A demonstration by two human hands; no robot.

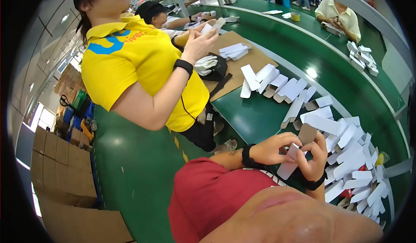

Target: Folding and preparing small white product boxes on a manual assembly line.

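Small flat white cardboard carton (289,163), long and narrow with a brown inner flap at its upper end, held slantwise just above the near edge of the green work table (255,117). Left hand (271,150), black band at the wrist, closes its fingers on the carton's middle and left side. Right hand (316,156), also wrist-banded, grips the upper end beside the brown flap. The two hands are together on the one carton, fingertips almost touching. The flap stands open and the body is not squared up, so the piece in hand appears only partly formed.

To the right of the hands, a loose heap of white cartons (353,160) lies on the table; whether these are flat blanks or finished pieces cannot be told. Farther along the table, a scattered row of similar white cartons (281,87) lies partly on a brown cardboard sheet (242,56). Judged from these piles, many pieces have been handled or await handling; the share of each is not visible.

Beside the table stands a co-worker in a yellow shirt (138,65), whose raised hand holds a white piece (212,26). White work gloves (206,64) rest on the brown sheet. More seated people work at the far side of the curved green table. Stacked brown cartons (60,160) stand on the floor at left.
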